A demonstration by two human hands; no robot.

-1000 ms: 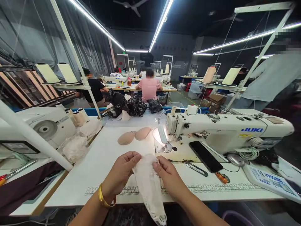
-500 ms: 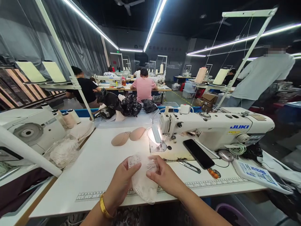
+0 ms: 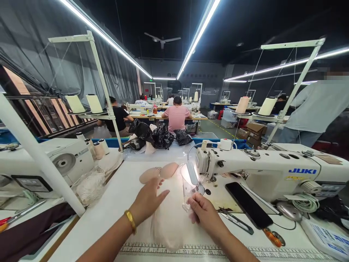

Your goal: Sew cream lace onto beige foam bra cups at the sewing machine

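Note:
A sheer, pale lace fabric piece (image 3: pixel 170 225) lies spread on the white table in front of me, blurred in places. My right hand (image 3: pixel 201 209) is closed in a pinch on its right edge, just in front of the sewing machine's needle area. With fingers apart, my left hand (image 3: pixel 149 200) hovers at the fabric's left side and holds nothing. Its fingertips overlap the beige oval pads (image 3: pixel 169 170) from this angle; whether they touch I cannot tell. Beyond my right hand stands the white sewing machine (image 3: pixel 253 165), its lamp (image 3: pixel 192 173) lit.
Right of my hands lie thread snips (image 3: pixel 236 221), a black phone (image 3: pixel 248 204) and an orange item (image 3: pixel 273 237). A printed ruler (image 3: pixel 218 251) runs along the front. Black plastic bags (image 3: pixel 163 136) sit behind the table. Several people work beyond, one in a pink shirt (image 3: pixel 176 118).
My left hand has let go of the lace piece and moved up and away from it. The fabric now lies spread out, my right hand still on its edge. The camera has tilted up.

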